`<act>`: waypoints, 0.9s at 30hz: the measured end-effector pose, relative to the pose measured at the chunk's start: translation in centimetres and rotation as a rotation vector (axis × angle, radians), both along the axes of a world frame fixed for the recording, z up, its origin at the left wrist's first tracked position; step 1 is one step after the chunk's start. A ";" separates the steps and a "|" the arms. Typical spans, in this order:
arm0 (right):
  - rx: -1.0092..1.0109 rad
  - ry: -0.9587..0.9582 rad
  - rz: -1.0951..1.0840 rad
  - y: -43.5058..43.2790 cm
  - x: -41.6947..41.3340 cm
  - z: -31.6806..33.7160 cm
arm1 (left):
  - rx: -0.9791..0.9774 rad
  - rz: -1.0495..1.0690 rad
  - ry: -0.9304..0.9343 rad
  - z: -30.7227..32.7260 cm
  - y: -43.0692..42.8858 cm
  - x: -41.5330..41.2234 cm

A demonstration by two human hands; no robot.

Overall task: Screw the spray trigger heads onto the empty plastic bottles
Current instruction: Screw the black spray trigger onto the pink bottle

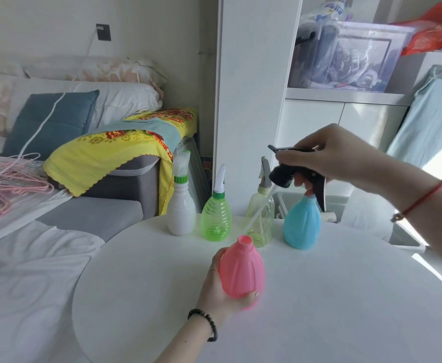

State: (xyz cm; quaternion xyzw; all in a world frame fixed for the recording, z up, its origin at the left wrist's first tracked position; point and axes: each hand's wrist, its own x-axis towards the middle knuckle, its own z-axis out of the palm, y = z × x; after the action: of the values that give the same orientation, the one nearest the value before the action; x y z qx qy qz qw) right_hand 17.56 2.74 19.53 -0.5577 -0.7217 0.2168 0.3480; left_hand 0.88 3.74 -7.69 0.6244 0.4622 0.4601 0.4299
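Observation:
My left hand (pixel 218 292) grips a pink plastic bottle (pixel 241 271) with an open neck, tilted slightly on the round white table (pixel 319 297). My right hand (pixel 330 155) holds a black spray trigger head (pixel 284 175) in the air above and to the right of the pink bottle; its clear dip tube (pixel 259 210) hangs down toward the bottle's neck. Behind stand a white bottle (pixel 181 213), a green ribbed bottle (pixel 216 218) and a pale yellow clear bottle (pixel 263 221), each with a trigger head on. A blue bottle (pixel 302 225) stands at the right, its top partly hidden by my right hand.
A bed with white bedding (pixel 31 258) and pink hangers (pixel 8 184) lies to the left. A grey seat with a yellow floral cloth (pixel 115 150) stands behind the table. White shelving with a clear storage box (pixel 345 56) rises at the back right.

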 end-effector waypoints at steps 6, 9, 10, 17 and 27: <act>-0.059 -0.187 0.033 0.9 -1.0 -2.4 | 0.018 -0.009 -0.043 -0.2 0.0 0.2; -0.094 -0.367 0.142 1.7 -2.2 -5.6 | 0.020 -0.003 -0.048 -0.3 -0.1 0.2; -0.091 -0.451 0.170 2.0 -2.5 -6.5 | 0.024 0.002 -0.039 -0.3 -0.2 0.2; -0.077 -0.733 0.262 2.9 -3.8 -8.3 | 0.023 -0.003 -0.091 -0.3 -0.3 0.3; -0.135 -0.747 0.068 3.2 -5.8 -8.9 | 0.049 -0.009 -0.088 -0.3 -0.3 0.2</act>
State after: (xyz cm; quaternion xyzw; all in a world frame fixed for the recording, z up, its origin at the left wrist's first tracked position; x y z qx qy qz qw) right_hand 11.77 5.95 10.59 -0.5958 -0.8009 0.0572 0.0161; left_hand 1.11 3.45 -8.01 0.6161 0.4287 0.4961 0.4365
